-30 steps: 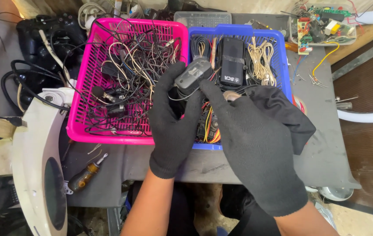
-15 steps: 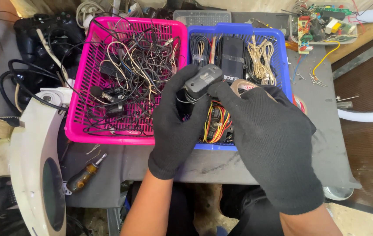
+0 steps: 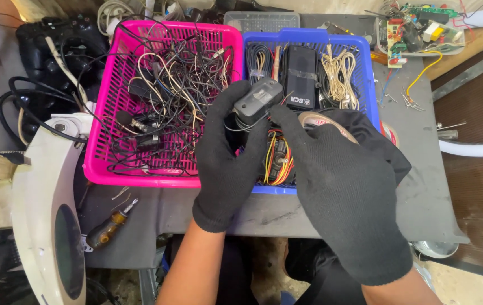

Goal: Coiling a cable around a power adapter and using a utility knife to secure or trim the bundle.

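Note:
Both my hands wear black knit gloves. My left hand (image 3: 227, 164) grips a small grey oblong device (image 3: 257, 99) with a dark wire hanging from it, held over the gap between two baskets. My right hand (image 3: 346, 192) touches the device's right end with its fingertips and carries a roll of tape (image 3: 323, 121) around its fingers. Under my hands sits a blue basket (image 3: 367, 79) with a black adapter (image 3: 300, 83), coiled beige cables (image 3: 340, 76) and coloured wire bundles (image 3: 280, 161).
A pink basket (image 3: 101, 152) full of tangled dark and white wires stands left of the blue one. A screwdriver (image 3: 107, 229) lies near the table's front edge. A white appliance housing (image 3: 40, 214) is at left, a circuit board (image 3: 419, 28) at back right.
Both hands have shifted slightly toward me and the device has tilted; the tape roll on my right hand has come into sight.

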